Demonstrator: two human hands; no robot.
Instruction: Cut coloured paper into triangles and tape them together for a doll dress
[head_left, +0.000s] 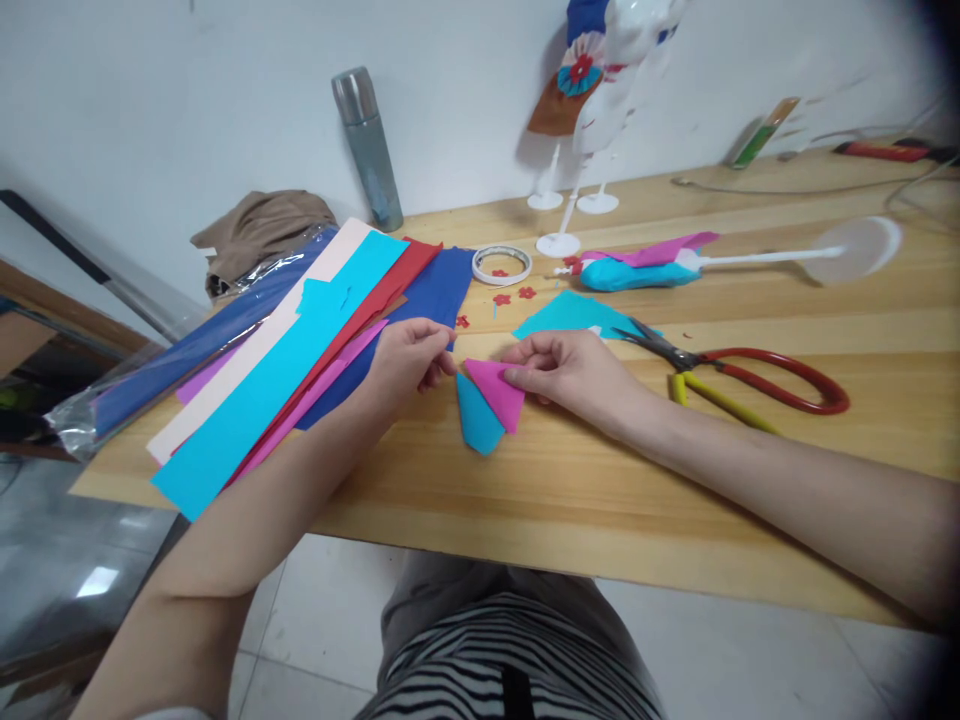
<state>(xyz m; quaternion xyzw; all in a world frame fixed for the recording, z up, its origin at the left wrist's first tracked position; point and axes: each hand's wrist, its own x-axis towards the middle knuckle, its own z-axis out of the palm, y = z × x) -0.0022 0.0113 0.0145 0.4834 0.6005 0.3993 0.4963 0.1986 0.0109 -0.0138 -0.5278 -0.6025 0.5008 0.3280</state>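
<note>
My right hand [566, 370] pinches a small folded pink crepe-paper piece [497, 392] between thumb and fingers, just above the table. A turquoise paper piece [480, 420] lies against its left side, partly under it, both narrowing toward the top. My left hand [411, 358] is closed, thumb against fingertips, just left of the two pieces' narrow ends. What it holds, if anything, is too small to make out. Beyond the right hand lies a larger turquoise paper piece [559, 315], and the scissors [684, 360] with red handles rest partly on it.
Crepe-paper strips [300, 360] are piled at left beside a plastic-wrapped blue roll [210, 340]. Behind my hands are a tape roll [502, 266] and small red paper flowers [501, 299]. A turquoise-and-pink wrapped figure on a stand [641, 270], a yellow stick [731, 402] and a thermos [369, 150] are also here.
</note>
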